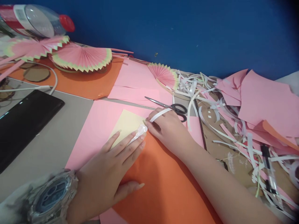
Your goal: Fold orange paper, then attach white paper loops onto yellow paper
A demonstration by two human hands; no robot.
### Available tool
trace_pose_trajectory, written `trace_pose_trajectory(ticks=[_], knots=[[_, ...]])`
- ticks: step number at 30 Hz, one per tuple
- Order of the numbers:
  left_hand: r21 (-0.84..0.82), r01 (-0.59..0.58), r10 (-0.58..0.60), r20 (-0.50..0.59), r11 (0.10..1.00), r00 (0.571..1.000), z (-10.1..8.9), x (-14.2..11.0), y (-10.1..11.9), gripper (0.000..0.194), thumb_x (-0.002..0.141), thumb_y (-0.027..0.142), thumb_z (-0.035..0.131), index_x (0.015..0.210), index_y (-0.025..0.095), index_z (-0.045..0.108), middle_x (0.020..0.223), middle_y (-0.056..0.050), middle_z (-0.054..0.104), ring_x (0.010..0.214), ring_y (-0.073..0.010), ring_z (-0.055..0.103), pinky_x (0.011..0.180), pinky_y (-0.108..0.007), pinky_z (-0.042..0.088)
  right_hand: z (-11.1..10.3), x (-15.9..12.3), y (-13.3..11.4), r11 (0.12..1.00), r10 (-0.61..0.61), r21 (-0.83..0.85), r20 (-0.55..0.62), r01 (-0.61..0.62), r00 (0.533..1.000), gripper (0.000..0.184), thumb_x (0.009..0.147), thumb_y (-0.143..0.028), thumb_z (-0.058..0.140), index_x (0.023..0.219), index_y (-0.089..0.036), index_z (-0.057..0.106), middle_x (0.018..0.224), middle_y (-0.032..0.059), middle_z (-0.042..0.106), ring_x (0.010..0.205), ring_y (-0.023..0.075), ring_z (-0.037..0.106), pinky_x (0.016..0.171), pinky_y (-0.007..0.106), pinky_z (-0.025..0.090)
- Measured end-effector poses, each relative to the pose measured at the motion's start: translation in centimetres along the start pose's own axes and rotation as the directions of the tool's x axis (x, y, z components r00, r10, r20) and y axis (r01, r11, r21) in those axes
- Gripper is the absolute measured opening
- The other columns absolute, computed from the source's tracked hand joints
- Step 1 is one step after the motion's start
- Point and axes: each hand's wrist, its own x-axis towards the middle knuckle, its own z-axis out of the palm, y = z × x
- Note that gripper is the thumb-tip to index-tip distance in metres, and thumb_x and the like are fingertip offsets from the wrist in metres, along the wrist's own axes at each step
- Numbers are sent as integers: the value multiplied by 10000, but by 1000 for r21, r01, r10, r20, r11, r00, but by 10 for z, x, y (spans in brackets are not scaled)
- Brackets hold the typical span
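My left hand (pixel 116 165) lies flat with fingers spread, pressing on a pale yellow sheet of paper (pixel 125 119). Its fingertips touch a crinkled, glossy white piece (pixel 140 130) on the yellow paper's edge. At the far end of that piece, my right hand (pixel 167 127) is closed in a pinch. A narrow white strip (pixel 160 114) curves out of its fingers and over the knuckles. Beneath both hands are an orange sheet (pixel 161 180) and a larger pink sheet (pixel 93 130). Black-handled scissors (pixel 161 104) lie just beyond the right hand.
Pink pleated paper fans (pixel 83 57) with yellow zigzag edges line the back, beside a plastic bottle (pixel 42 20) on its side. A black phone (pixel 30 124) is at left. White paper scraps (pixel 233 137), pink sheets (pixel 266 96) and a pen (pixel 268 171) crowd the right.
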Motion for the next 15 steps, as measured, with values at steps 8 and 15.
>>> trace_pose_trajectory(ticks=[8, 15], knots=[[-440, 107, -145, -54, 891, 988, -16, 4, -10, 449, 920, 326, 417, 1341, 188, 347, 1417, -60, 395, 1330, -178, 310, 1115, -343, 276, -6, -3, 2, 977, 28, 213, -22, -23, 999, 156, 901, -254, 447, 804, -182, 546, 828, 45, 626, 807, 191, 550, 754, 322, 374], [-671, 331, -445, 1, 664, 895, -25, 7, -8, 424, 899, 318, 459, 1300, 280, 326, 1326, -40, 451, 1217, -164, 454, 1020, -309, 406, -14, -14, 0, 938, 5, 341, -181, 58, 983, 159, 917, -263, 402, 838, -190, 519, 819, 43, 594, 798, 177, 532, 737, 308, 389]])
